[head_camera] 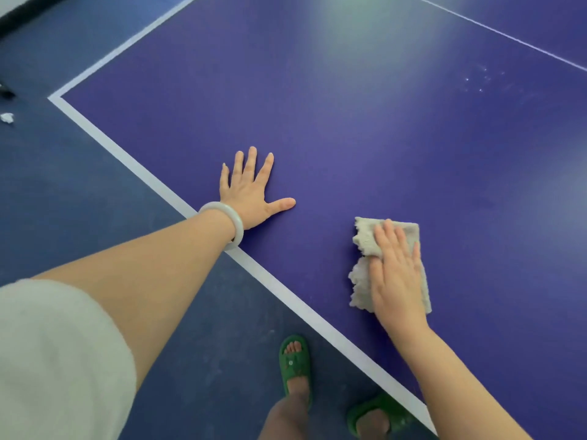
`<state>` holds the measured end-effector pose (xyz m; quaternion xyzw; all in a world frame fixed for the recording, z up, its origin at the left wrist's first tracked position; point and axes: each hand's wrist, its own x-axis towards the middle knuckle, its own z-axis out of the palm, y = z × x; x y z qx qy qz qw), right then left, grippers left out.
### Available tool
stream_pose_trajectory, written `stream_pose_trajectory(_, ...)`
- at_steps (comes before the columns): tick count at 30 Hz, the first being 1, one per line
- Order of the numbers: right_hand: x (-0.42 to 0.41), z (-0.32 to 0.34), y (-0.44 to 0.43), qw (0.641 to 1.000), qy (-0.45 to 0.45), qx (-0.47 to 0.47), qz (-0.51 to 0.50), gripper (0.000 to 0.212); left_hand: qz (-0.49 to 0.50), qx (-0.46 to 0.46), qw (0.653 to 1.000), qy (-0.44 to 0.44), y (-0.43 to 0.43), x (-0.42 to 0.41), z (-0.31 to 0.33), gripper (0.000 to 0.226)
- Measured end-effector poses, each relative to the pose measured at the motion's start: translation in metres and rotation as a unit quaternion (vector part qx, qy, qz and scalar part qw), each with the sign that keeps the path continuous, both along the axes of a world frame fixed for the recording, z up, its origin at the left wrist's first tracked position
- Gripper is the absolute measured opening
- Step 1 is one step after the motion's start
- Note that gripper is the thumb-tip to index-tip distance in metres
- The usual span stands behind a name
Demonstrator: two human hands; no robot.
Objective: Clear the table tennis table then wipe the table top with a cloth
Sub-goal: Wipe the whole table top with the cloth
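Note:
The table tennis table (365,128) has a dark blue-purple top with white border lines, and its corner shows at the upper left. My left hand (249,188) lies flat on the top near the white edge, fingers spread, holding nothing; a pale bangle circles that wrist. My right hand (397,274) presses flat on a folded beige cloth (362,239) that rests on the table close to the near edge. The cloth's frayed edge sticks out to the left of my fingers. Nothing else lies on the visible part of the top.
A few small whitish specks (484,79) mark the table at the upper right. A thin white centre line (508,34) runs across the far right. On the blue floor to the left lies a crumpled white scrap (7,117). My feet in green slippers (295,363) stand below the edge.

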<state>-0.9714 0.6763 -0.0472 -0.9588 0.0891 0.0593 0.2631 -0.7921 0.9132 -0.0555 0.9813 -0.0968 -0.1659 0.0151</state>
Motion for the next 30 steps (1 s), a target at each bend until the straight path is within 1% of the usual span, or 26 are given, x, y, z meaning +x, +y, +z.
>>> stream_pose_trajectory(1, -0.003, -0.001, -0.001, 0.999, 0.01, -0.039, -0.029, 0.061, 0.0, 0.0, 1.0, 0.001, 0.0, 0.0, 0.0, 0.102)
stream_pose_trajectory(2, -0.005, -0.001, 0.008, 0.996, 0.008, -0.084, -0.037, 0.062, 0.001, 0.0, 1.0, 0.003, 0.0, 0.0, 0.0, 0.102)
stream_pose_trajectory(3, -0.007, -0.001, 0.025, 0.993, -0.001, -0.118, -0.021, 0.063, 0.001, 0.001, 1.0, 0.005, 0.0, 0.001, 0.001, 0.102)
stream_pose_trajectory(4, -0.009, -0.001, 0.045, 0.991, -0.011, -0.132, 0.015, 0.063, 0.003, 0.002, 1.0, 0.009, 0.0, 0.001, 0.001, 0.103)
stream_pose_trajectory(6, -0.011, -0.003, 0.083, 0.983, -0.027, -0.118, 0.134, 0.063, 0.007, 0.003, 1.0, 0.016, 0.0, 0.001, 0.002, 0.103)
stream_pose_trajectory(8, -0.011, -0.001, 0.103, 0.963, -0.018, -0.105, 0.248, 0.062, 0.007, 0.001, 1.0, 0.019, -0.001, 0.001, 0.003, 0.103)
stream_pose_trajectory(9, -0.009, 0.0, 0.099, 0.959, -0.01, -0.098, 0.264, 0.063, 0.006, 0.0, 1.0, 0.019, 0.0, 0.001, 0.003, 0.103)
stream_pose_trajectory(10, -0.005, 0.001, 0.087, 0.965, -0.003, -0.088, 0.249, 0.065, 0.006, 0.0, 1.0, 0.019, -0.001, 0.002, 0.002, 0.104)
stream_pose_trajectory(11, -0.002, 0.001, 0.069, 0.975, 0.01, -0.073, 0.209, 0.068, 0.007, 0.0, 1.0, 0.018, 0.0, 0.002, 0.001, 0.104)
stream_pose_trajectory(13, 0.001, 0.001, 0.024, 0.993, 0.045, -0.057, 0.098, 0.072, 0.004, 0.001, 1.0, 0.013, 0.0, 0.002, -0.002, 0.104)
stream_pose_trajectory(14, -0.001, 0.002, 0.003, 0.994, 0.062, -0.062, 0.057, 0.073, 0.003, 0.0, 1.0, 0.01, 0.001, 0.002, -0.002, 0.104)
stream_pose_trajectory(16, -0.01, 0.004, -0.017, 0.992, 0.074, -0.099, 0.03, 0.073, 0.003, 0.0, 1.0, 0.007, 0.001, 0.002, -0.003, 0.104)
stream_pose_trajectory(18, -0.025, 0.002, -0.006, 0.986, 0.062, -0.15, 0.046, 0.076, 0.001, 0.003, 1.0, 0.008, 0.001, 0.003, -0.003, 0.104)
stream_pose_trajectory(20, -0.035, 0.001, 0.024, 0.979, 0.041, -0.181, 0.088, 0.078, 0.001, 0.006, 1.0, 0.009, 0.0, 0.002, -0.004, 0.105)
stream_pose_trajectory(23, -0.023, -0.005, 0.085, 0.969, -0.004, -0.17, 0.182, 0.074, 0.004, 0.004, 1.0, 0.014, 0.0, 0.002, -0.003, 0.105)
stream_pose_trajectory(25, -0.002, -0.005, 0.116, 0.962, -0.013, -0.152, 0.228, 0.072, 0.002, 0.005, 1.0, 0.015, 0.0, 0.002, -0.001, 0.104)
stream_pose_trajectory(28, 0.015, -0.007, 0.112, 0.956, -0.007, -0.141, 0.256, 0.069, -0.006, 0.008, 1.0, 0.012, 0.0, 0.001, 0.001, 0.103)
stream_pose_trajectory(30, 0.006, -0.008, 0.081, 0.963, 0.001, -0.146, 0.227, 0.067, -0.004, 0.004, 1.0, 0.015, 0.001, 0.0, 0.001, 0.103)
